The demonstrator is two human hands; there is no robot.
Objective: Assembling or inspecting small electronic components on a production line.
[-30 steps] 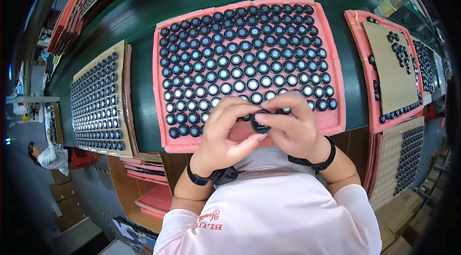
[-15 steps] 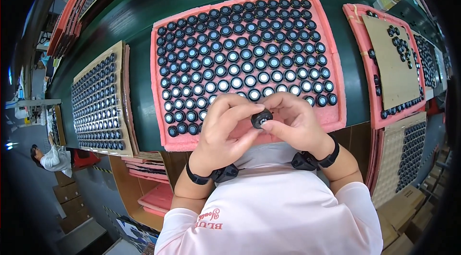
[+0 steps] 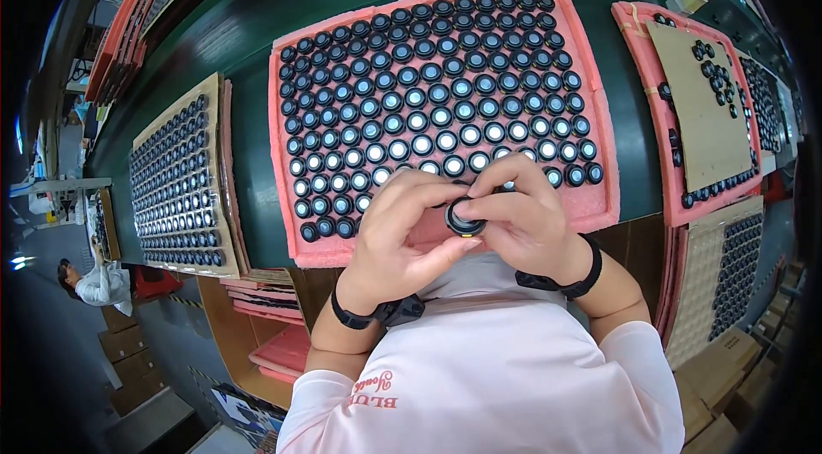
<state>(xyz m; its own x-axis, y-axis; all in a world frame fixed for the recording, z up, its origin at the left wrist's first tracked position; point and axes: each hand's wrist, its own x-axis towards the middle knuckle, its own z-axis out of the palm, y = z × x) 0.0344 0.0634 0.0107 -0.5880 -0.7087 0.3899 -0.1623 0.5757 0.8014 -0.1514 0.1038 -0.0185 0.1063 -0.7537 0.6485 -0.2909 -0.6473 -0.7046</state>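
Note:
Between my two hands, just over the near edge of the pink foam tray (image 3: 599, 210), is a small round black part (image 3: 461, 221) with a ringed face and a fleck of yellow on its rim. My left hand (image 3: 401, 227) grips its left side between thumb and fingers. From the right, my right hand (image 3: 524, 216) pinches it, with fingertips across its face. My fingers cover some of the part. Beyond my hands the tray carries many similar round black parts (image 3: 417, 120) in rows, their pale round centres facing up.
On the left, a cardboard sheet (image 3: 224, 236) bears more rows of parts. A second pink tray (image 3: 634, 52) on the right has cardboard (image 3: 685, 103) and loose parts on it. The green table (image 3: 248, 69) lies beneath. Below stands an open box (image 3: 224, 317) with pink foam; a person (image 3: 98, 283) is far left.
The part has turned in my fingers, so its ringed face and yellow fleck now show. My right fingers have shifted over it.

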